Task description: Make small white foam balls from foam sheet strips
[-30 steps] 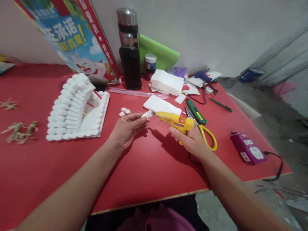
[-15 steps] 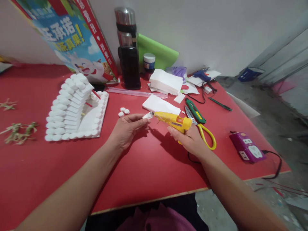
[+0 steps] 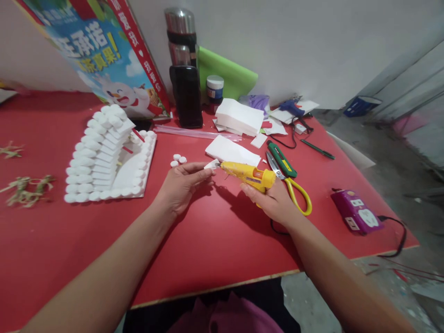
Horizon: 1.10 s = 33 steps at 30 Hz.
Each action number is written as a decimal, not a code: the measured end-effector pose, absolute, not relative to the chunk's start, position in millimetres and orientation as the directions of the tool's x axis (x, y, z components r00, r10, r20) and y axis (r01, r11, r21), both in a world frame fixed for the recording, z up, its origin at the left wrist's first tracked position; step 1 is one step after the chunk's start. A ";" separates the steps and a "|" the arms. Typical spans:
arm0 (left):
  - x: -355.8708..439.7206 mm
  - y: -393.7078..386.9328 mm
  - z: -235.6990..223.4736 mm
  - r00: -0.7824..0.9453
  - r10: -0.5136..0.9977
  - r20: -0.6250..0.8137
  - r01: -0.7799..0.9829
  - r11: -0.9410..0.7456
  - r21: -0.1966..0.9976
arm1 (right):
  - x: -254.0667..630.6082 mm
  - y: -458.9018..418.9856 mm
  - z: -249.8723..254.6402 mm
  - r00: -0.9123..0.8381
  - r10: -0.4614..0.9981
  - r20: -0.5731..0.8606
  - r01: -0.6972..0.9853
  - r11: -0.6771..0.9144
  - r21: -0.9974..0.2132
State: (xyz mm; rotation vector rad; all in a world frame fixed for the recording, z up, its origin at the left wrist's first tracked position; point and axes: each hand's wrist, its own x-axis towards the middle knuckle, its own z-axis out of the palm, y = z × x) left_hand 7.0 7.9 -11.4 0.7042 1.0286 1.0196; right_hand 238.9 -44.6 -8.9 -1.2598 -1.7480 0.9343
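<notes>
Between the thumb and fingers of my left hand point(image 3: 185, 187) is a small white foam piece point(image 3: 211, 164). My right hand point(image 3: 272, 201) is wrapped round a yellow glue gun point(image 3: 244, 173), whose metal nozzle points left and meets the piece's right edge. Just behind my left hand lie three white foam discs point(image 3: 178, 160). Farther left stands a white model staircase point(image 3: 109, 159), its base edged with rows of similar discs. Scissors point(image 3: 298, 196) with yellow handles and a green utility knife point(image 3: 281, 158) rest beyond my right hand.
Folded white sheets point(image 3: 232, 150) and clear glue sticks point(image 3: 197, 132) lie mid-table. A phone point(image 3: 186, 97) leans on a steel flask point(image 3: 180, 27) at the back. Toward the right are a blue glue gun point(image 3: 292, 107), a pen point(image 3: 317, 149) and a purple power box point(image 3: 357, 212).
The foam piece and the nozzle have shifted very slightly to the left together. Both hands keep their holds, and the other things have stayed in place.
</notes>
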 end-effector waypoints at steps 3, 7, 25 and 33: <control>6.9 9.5 -13.0 0.166 0.926 -0.340 -0.373 0.378 0.847 | 238.2 -45.0 -8.6 -0.269 0.950 0.156 0.375 0.253 -0.892; 7.4 9.4 -14.0 0.177 0.919 -0.353 -0.394 0.395 0.830 | 238.8 -44.7 -9.5 -0.206 0.965 0.163 0.387 0.233 -0.892; 7.0 10.4 -8.0 0.203 0.890 -0.407 -0.476 0.453 0.754 | 239.6 -45.2 -7.1 -0.253 0.953 0.168 0.328 0.248 -0.912; 6.9 9.0 -5.5 0.224 0.843 -0.489 -0.571 0.520 0.635 | 240.1 -45.0 -7.1 -0.235 0.956 0.176 0.353 0.253 -0.901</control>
